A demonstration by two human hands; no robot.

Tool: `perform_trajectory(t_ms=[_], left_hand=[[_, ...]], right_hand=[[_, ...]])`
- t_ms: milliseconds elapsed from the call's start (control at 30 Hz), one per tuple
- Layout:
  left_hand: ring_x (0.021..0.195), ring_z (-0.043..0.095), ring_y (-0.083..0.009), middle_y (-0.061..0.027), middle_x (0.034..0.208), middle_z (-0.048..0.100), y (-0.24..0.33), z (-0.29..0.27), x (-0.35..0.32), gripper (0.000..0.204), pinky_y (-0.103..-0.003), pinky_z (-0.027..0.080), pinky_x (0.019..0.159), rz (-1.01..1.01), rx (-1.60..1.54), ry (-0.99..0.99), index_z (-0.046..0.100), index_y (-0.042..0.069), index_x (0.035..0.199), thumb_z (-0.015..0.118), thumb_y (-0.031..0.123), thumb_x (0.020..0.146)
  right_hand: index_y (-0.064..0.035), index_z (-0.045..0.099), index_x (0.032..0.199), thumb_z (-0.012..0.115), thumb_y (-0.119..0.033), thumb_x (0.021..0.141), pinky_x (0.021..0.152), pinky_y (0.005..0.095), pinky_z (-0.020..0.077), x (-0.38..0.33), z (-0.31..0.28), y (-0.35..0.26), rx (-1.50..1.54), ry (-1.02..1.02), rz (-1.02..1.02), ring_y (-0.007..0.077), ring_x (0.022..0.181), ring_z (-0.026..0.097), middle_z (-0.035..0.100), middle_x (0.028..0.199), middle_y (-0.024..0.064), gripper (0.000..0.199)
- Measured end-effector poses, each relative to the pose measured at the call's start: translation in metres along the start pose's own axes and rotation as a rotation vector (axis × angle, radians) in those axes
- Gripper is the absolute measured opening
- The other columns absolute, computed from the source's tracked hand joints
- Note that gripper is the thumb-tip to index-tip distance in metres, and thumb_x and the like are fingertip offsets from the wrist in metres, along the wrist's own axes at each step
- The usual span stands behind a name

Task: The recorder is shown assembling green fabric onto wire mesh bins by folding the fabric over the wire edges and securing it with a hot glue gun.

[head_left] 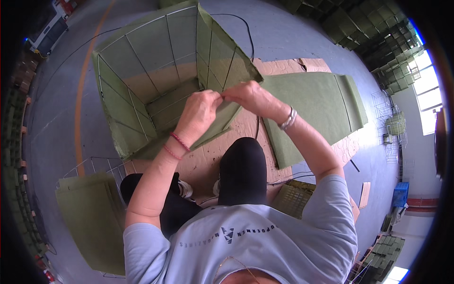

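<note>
the fingertips of both hands are bunched together, so exactly what they pinch is hard to make out. the left hand (pixel 201 111) and right hand (pixel 253 98) meet, fingers closed tight on the near edge of the green fabric box (pixel 161 75), which lies on its side on the floor, its open mouth facing the person. a flat green fabric panel (pixel 312 104) lies just beside it on cardboard.

Wore a pale blue short-sleeved T-shirt with small dark lettering and a triangular mark across the chest. Black trousers; white shoes showed at the feet. Left hand (pixel 201 111) carried two thin red cord bracelets at the wrist. Right hand (pixel 255 98) had a silver metal watch or bracelet. Forearms bare below the sleeves.
</note>
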State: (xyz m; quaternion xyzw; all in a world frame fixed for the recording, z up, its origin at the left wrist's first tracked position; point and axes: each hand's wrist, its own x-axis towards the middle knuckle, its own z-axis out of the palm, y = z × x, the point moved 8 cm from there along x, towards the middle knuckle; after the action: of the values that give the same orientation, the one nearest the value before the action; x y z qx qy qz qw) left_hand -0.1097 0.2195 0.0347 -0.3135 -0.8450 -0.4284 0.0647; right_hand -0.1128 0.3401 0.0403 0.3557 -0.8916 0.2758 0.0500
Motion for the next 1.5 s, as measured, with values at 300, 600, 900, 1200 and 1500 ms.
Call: perform_trajectory(t_ms=[300, 600, 900, 1200, 1500], left_hand=[[0.077, 0.062, -0.0363, -0.0213, 0.088, 0.063, 0.004, -0.020, -0.007, 0.017, -0.039, 0.050, 0.069, 0.030, -0.001, 0.210, 0.065, -0.004, 0.097, 0.059, 0.012, 0.094], [0.087, 0.063, -0.0236, -0.0086, 0.098, 0.062, 0.028, -0.005, -0.052, 0.035, -0.034, 0.055, 0.077, 0.347, 0.607, 0.252, 0.064, -0.003, 0.113, 0.069, 0.000, 0.079], [0.073, 0.063, -0.0316, -0.0131, 0.080, 0.063, 0.009, -0.014, -0.029, 0.015, -0.038, 0.050, 0.063, 0.076, 0.282, 0.257, 0.068, 0.000, 0.100, 0.066, 0.004, 0.085], [0.070, 0.067, -0.0313, -0.0190, 0.083, 0.068, -0.029, -0.016, -0.010, 0.016, -0.034, 0.051, 0.068, -0.363, -0.024, -0.092, 0.069, -0.005, 0.094, 0.065, 0.010, 0.090], [0.088, 0.068, -0.0267, -0.0092, 0.101, 0.069, 0.021, -0.067, -0.126, 0.027, -0.038, 0.055, 0.077, 0.212, 0.785, 0.388, 0.068, 0.002, 0.108, 0.073, 0.005, 0.082]], right_hand=[[-0.0020, 0.072, 0.099, 0.068, -0.021, 0.090, 0.073, 0.0368, 0.0534, 0.019, 0.011, 0.021, 0.129, -0.176, 0.248, 0.0309, 0.075, 0.067, 0.070, 0.083, 0.0177, 0.022], [0.0010, 0.061, 0.108, 0.069, -0.009, 0.080, 0.089, 0.0402, 0.0541, -0.022, 0.011, -0.036, -0.357, 0.356, -0.339, 0.0306, 0.103, 0.065, 0.067, 0.109, 0.0143, 0.031], [-0.0031, 0.067, 0.094, 0.067, -0.007, 0.081, 0.071, 0.0367, 0.0548, 0.003, 0.006, -0.013, -0.040, 0.168, -0.169, 0.0284, 0.079, 0.068, 0.070, 0.086, 0.0097, 0.013], [-0.0063, 0.074, 0.101, 0.068, -0.016, 0.089, 0.073, 0.0345, 0.0523, 0.032, 0.009, 0.012, 0.213, -0.254, 0.118, 0.0280, 0.075, 0.068, 0.072, 0.084, 0.0152, 0.017], [-0.0011, 0.062, 0.116, 0.071, -0.011, 0.082, 0.101, 0.0438, 0.0471, -0.006, 0.035, -0.078, -0.314, 0.349, -0.299, 0.0270, 0.111, 0.062, 0.066, 0.112, 0.0123, 0.037]])
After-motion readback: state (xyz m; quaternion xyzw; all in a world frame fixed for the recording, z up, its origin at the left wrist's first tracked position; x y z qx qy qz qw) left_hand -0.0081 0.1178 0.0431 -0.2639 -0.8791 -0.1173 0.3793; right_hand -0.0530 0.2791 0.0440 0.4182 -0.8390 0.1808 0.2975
